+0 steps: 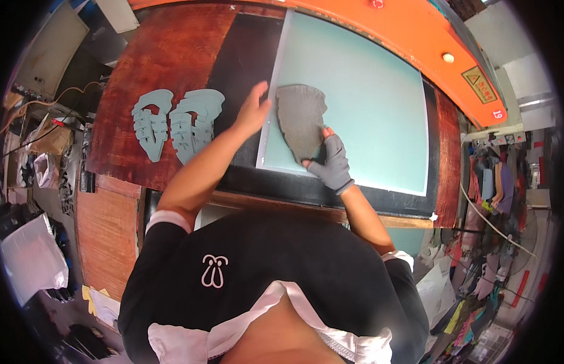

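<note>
A dark grey tapered slab (301, 115) with a rough face and ragged edges lies over a pale green sheet (373, 103). My right hand (334, 165), in a grey fingerless glove, grips the slab's narrow lower part, thumb at the tip and fingers along the right edge. Bare and holding nothing, my left hand (254, 112) is open, its fingers stretched out beside the sheet's left edge. Left of it, two pale green cut-out shoe-upper pieces (151, 127) with strap-like slots rest on the reddish-brown board; my left forearm is close to the nearer one.
An orange machine beam (415, 42) with a warning label spans the far side of the table. Under the sheet is a black mat (239, 67) on the reddish-brown board (166, 42). Colourful material strips (494, 182) hang at the right; bags and boxes stand at the left.
</note>
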The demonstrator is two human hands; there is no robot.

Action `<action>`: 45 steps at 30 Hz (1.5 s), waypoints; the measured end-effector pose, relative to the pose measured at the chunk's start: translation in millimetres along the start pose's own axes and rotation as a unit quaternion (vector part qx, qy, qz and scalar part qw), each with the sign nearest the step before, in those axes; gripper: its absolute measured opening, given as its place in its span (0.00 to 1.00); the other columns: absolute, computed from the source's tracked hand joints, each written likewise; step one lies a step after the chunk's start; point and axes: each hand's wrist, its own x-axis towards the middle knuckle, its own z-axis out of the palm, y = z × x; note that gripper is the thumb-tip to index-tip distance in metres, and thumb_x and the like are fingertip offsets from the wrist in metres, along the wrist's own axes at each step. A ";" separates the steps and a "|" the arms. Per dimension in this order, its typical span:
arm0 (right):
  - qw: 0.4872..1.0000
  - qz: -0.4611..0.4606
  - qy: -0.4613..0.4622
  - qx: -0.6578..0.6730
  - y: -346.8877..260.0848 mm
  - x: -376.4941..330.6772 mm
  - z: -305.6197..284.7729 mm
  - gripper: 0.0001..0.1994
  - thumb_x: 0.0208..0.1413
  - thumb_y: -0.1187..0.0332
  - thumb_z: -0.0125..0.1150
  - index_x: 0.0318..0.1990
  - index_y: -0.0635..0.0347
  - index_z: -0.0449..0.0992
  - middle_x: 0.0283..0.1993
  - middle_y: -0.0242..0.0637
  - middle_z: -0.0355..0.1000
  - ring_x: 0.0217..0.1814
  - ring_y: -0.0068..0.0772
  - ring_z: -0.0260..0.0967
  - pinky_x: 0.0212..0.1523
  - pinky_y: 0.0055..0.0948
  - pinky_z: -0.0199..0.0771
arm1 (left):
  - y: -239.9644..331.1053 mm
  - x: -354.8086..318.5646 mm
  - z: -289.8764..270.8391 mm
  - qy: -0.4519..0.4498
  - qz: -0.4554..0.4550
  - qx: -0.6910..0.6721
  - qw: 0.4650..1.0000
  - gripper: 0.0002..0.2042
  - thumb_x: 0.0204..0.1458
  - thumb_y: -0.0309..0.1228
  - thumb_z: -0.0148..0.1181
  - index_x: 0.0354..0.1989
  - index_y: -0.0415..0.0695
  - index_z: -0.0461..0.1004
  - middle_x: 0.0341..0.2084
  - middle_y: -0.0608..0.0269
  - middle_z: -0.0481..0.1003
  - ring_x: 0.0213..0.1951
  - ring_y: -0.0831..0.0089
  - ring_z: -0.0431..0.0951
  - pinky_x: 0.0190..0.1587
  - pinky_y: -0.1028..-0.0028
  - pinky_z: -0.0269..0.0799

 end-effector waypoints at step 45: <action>0.968 0.047 0.208 -0.130 137.5 54.5 -66.9 0.08 0.44 0.66 0.60 0.20 0.55 0.69 0.22 0.39 0.67 0.26 0.46 0.66 0.26 0.42 0.65 | -2.3 47.4 -18.0 0.004 0.230 0.342 0.911 0.11 0.45 0.30 0.60 0.15 0.43 0.66 0.18 0.59 0.66 0.25 0.59 0.69 0.28 0.63 0.64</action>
